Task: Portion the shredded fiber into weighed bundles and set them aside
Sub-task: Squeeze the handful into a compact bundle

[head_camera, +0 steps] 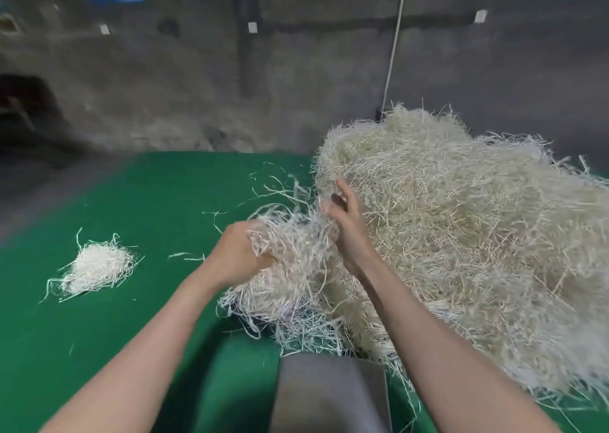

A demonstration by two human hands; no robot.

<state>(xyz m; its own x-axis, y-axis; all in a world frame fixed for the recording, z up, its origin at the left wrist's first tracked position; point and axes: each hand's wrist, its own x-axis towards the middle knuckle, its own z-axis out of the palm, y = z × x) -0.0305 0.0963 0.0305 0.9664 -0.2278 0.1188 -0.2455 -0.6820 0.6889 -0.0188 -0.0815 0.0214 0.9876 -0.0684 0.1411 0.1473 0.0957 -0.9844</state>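
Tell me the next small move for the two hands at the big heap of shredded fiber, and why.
Probably pull the left hand leftward to tear its clump of pale shredded strands free. That hand grips the clump, but strands tie it to the large pale fiber heap, where the open right hand sits and could hold the heap back.

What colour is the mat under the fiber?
Green. The mat shows best in the head view.

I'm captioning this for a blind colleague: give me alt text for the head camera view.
A person's left hand grips a clump of shredded fiber at the edge of a large pale pile, the right hand open beside it. A small bundle lies to the left on the green mat.
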